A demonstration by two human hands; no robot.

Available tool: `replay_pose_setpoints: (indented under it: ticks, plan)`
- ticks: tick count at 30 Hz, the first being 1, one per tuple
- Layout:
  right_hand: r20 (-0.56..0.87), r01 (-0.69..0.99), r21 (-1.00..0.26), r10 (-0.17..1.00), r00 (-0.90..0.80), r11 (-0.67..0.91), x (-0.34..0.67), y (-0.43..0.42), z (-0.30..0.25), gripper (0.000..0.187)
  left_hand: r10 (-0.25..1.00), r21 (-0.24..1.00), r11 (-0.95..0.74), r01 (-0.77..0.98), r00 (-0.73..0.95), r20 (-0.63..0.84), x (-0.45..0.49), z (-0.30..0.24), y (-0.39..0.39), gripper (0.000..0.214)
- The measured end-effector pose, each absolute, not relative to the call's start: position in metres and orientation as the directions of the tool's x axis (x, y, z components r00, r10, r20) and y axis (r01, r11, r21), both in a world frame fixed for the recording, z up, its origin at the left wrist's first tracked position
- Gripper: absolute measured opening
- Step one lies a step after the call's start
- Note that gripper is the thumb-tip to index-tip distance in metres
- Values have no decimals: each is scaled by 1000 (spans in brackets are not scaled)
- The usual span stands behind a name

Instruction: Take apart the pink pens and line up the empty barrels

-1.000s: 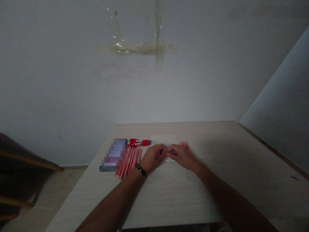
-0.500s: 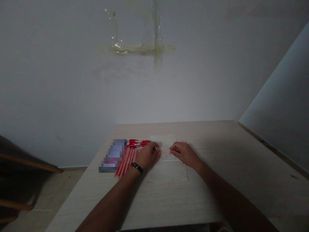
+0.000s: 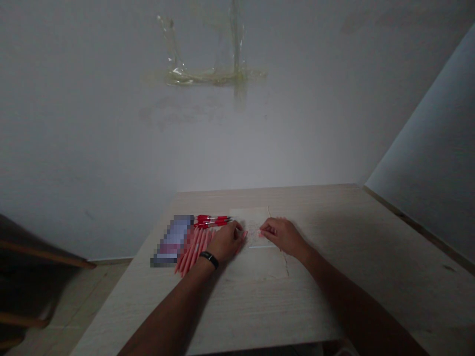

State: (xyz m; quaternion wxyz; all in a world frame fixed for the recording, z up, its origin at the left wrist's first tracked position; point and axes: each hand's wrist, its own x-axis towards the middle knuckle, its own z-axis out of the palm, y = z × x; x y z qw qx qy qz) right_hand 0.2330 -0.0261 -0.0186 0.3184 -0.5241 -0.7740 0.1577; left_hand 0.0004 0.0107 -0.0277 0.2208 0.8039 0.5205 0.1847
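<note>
My left hand (image 3: 226, 241), with a black band on its wrist, rests on the pale wooden table (image 3: 334, 277), fingers curled round a pink pen barrel. Several more pink barrels (image 3: 193, 247) lie in a row just left of it. My right hand (image 3: 280, 234) sits closed a little to the right, pinching a small thin part I cannot make out. Between the hands lies a white sheet (image 3: 254, 225). Red pens (image 3: 211, 220) lie side by side beyond the left hand.
A blurred rectangular packet (image 3: 172, 241) lies left of the pink barrels. A grey wall with yellowed tape remains (image 3: 213, 74) rises behind the table. A dark wooden piece of furniture (image 3: 29, 277) stands at the far left, over a tiled floor.
The hands were joined over the sheet; they have drawn apart. My left hand moved left with a pink barrel toward the row, and my right hand stayed near the sheet.
</note>
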Motion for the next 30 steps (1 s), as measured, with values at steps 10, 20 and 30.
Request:
replay_pose_setpoints:
  ticks: [10,20,30]
  plan:
    - [370,674,-605,899,-235,425,234,-24,-22,4,866,647,-450,615,478,148,9,-21,3,34]
    - [410,650,-601,878,-248,465,236,-22,-22,4,774,627,-599,498,560,295,12,-20,4,16]
    - [419,631,-554,837,-352,543,235,-23,-19,11,767,644,-596,480,577,279,15,-16,0,21]
